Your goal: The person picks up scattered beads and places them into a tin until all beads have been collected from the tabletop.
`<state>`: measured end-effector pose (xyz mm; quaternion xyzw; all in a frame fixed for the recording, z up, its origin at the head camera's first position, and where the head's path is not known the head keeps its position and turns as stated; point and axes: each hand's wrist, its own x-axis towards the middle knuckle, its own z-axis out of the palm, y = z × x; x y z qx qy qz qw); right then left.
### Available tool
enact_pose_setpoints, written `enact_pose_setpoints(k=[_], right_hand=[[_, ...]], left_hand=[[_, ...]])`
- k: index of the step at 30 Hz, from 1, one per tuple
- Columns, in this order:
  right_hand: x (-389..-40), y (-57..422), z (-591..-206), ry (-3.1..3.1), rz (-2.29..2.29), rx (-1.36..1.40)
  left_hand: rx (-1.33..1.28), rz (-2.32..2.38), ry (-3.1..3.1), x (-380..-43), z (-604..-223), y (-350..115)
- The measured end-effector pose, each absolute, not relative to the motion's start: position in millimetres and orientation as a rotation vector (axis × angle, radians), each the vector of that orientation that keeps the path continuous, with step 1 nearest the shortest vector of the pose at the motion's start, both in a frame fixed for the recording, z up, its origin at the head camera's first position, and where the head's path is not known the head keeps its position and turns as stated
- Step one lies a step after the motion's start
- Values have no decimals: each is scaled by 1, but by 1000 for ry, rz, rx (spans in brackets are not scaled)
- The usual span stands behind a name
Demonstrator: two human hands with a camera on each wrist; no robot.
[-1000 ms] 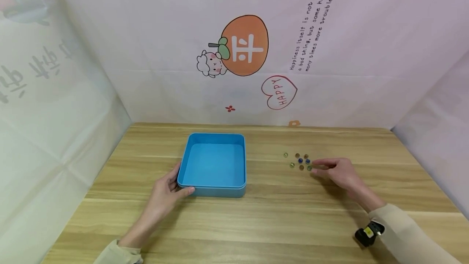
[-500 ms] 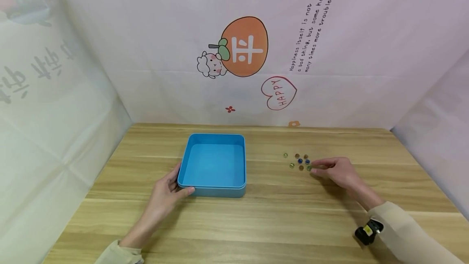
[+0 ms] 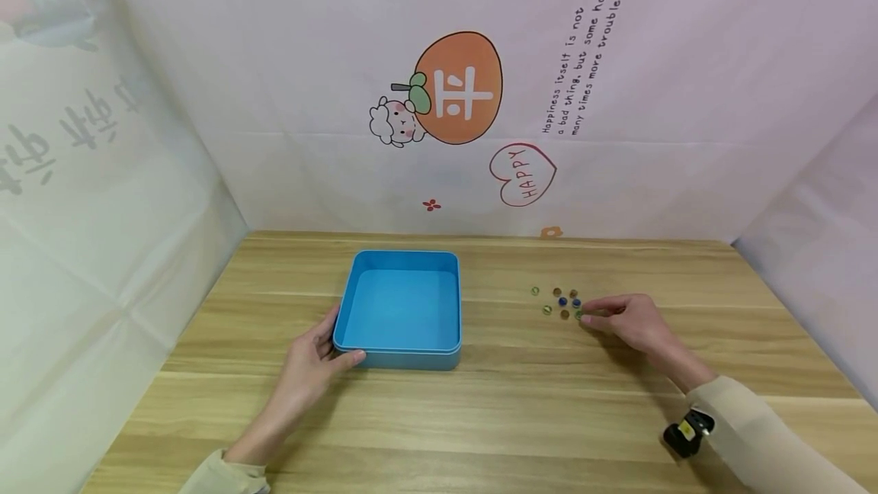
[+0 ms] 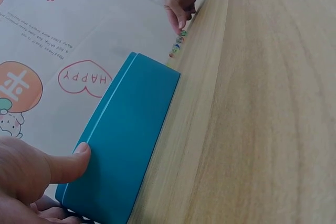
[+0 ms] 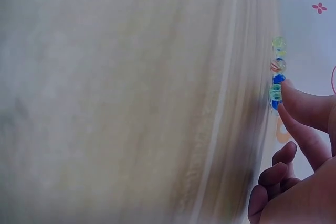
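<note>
In the head view, a square blue box [image 3: 401, 311], open at the top, stands left of centre on the wooden table. My left hand [image 3: 312, 357] grips its near left corner, thumb [image 4: 71, 167] on the front wall and the other fingers around the left side. To the right lies a loose group of small glass marbles. My right hand [image 3: 631, 320] is at the group's right edge, thumb and index fingertips at a green marble [image 5: 275, 92], pinching it. A blue marble [image 3: 576, 303] sits by the index fingertip. The remaining right fingers are curled under.
Several other marbles lie close by, including a blue one [image 3: 562, 301], a brown one [image 3: 565, 315] and a pale green one [image 3: 535, 290]. A printed white cloth [image 3: 309, 174] hangs behind the table [image 3: 439, 433] and along both sides.
Hardly anything moves. The right thumb and index finger shift very slightly left against the marbles; the left hand and the blue box stay put.
</note>
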<state>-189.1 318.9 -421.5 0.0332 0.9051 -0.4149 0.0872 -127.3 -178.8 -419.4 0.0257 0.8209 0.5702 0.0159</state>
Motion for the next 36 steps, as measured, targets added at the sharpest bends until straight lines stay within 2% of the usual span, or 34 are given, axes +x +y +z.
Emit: enact_pose_setpoints(k=[36], right_hand=[[-187,317,-422,2774,-1207,66]], left_hand=[[69,1795,2537,-127,-421,-178]])
